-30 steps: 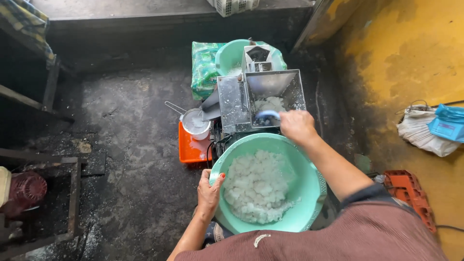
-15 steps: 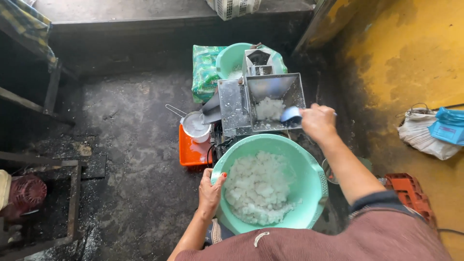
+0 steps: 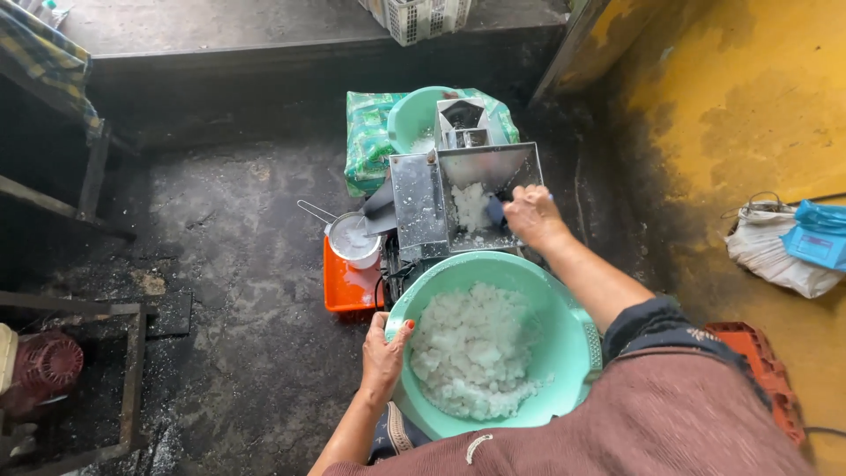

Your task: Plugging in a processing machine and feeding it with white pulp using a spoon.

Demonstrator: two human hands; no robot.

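A large turquoise basin (image 3: pixel 564 304) full of white crumbly lumps (image 3: pixel 471 357) rests in front of me. My left hand (image 3: pixel 385 355) grips its left rim. My right hand (image 3: pixel 533 214) is inside the metal hopper (image 3: pixel 520 163) of a steel grinding machine (image 3: pixel 419 207), holding a small blue scoop (image 3: pixel 495 210) tipped over the white material (image 3: pixel 471 207) in the hopper.
A small metal pot with a long handle (image 3: pixel 352 238) sits on an orange crate (image 3: pixel 339 291) under the machine's spout. Behind the machine are a second turquoise basin (image 3: pixel 414 119) and a green patterned sack (image 3: pixel 366 141). Yellow wall and cloth bundle (image 3: pixel 775 251) right; metal frame (image 3: pixel 88 379) left.
My right hand swung the blue scoop across the hopper to the right, then came back and tipped it down into the hopper. The left hand stayed on the basin rim.
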